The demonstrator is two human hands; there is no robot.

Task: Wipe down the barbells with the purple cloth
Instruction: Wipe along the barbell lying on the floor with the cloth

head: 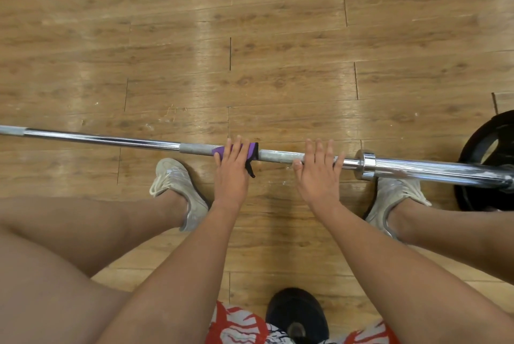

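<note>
Worn off-white lace-up sneakers: the left sneaker (178, 190) at nine o'clock in the view, the right sneaker (395, 204) at three o'clock. Shorts (242, 324) at six o'clock show a red-and-white pattern with thin black lines. Forearms and legs are bare.

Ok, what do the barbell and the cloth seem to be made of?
The barbell shaft is probably chromed steel: mirror-bright with reflections, and grey matte on the knurled grip section. The purple cloth looks like soft fabric, maybe microfibre, black-edged, folding round the bar under the left hand.
</note>
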